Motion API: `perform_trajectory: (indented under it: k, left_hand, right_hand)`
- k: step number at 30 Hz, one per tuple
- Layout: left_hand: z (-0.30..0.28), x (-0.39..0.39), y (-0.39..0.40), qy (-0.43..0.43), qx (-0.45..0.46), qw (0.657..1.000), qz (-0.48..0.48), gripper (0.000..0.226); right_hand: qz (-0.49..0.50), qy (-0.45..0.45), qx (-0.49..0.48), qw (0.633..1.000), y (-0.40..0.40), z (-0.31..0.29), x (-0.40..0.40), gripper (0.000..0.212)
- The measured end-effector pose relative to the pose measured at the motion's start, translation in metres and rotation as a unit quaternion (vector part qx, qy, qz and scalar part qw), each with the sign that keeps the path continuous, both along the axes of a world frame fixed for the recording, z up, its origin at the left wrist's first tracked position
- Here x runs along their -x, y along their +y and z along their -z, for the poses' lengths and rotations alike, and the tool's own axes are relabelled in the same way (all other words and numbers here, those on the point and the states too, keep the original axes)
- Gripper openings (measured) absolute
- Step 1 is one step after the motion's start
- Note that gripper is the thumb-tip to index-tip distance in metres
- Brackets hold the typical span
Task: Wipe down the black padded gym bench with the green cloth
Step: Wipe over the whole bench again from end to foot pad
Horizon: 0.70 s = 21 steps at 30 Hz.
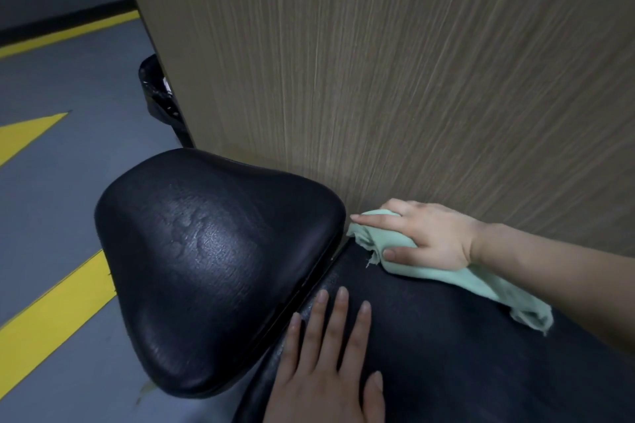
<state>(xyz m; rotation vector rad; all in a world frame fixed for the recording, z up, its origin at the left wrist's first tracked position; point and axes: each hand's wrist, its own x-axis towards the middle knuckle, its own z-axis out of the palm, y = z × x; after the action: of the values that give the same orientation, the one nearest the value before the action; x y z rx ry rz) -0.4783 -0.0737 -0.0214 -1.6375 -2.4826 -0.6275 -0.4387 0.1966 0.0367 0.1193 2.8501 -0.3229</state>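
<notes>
Fingers of the right hand curl over a bunched fold of the green cloth and pinch it, thumb pressed to its near edge, forefinger extended along its top. The left hand lies flat with straight, spread fingers on the long back pad of the black padded gym bench, holding nothing.

Landmark: the seam between the seat pad and the back pad.

- Cloth: on the back pad, just beside the seam at its far end, close to the wood-grain panel. A loose tail trails away from the seam, under the right forearm.
- Left hand: on the back pad, fingertips just short of the seam at its near end.
- Seat pad: directly across the seam from both hands.

Progress, as a judgement: wiping is under way at the seam end of the back pad. The seat pad shows shiny, mottled patches on its crown; whether these are moisture or wear cannot be told. How much of the back pad is already wiped cannot be told. The seam groove and pad edges probably remain.
</notes>
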Motion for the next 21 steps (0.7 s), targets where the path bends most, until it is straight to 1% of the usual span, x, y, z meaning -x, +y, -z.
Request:
perform_trajectory:
  k: [3,5,9,13,21]
  left_hand:
    - [0.0,0.0,0.0,0.0,-0.001,1.0,0.0,0.075]
    - [-0.001,-0.001,0.0,0.002,-0.002,1.0,-0.003,0.075]
    - [-0.001,-0.002,0.0,0.003,0.0,1.0,-0.008,0.076]
    - [0.0,-0.002,0.0,0.011,-0.004,1.0,-0.012,0.076]
    - [0.001,0.0,0.001,0.015,0.0,1.0,-0.007,0.077]
  right_hand:
    - [-0.001,-0.004,-0.02,1.0,-0.006,0.0,0.0,0.062]
    - [-0.019,0.001,-0.042,0.999,-0.012,-0.002,0.002,0.064]
    - [-0.057,0.032,-0.082,0.995,-0.038,-0.004,0.011,0.067]
    - [-0.093,0.041,-0.08,0.992,-0.05,-0.002,0.019,0.065]
    - [-0.084,0.033,-0.05,0.995,-0.023,-0.004,0.019,0.063]
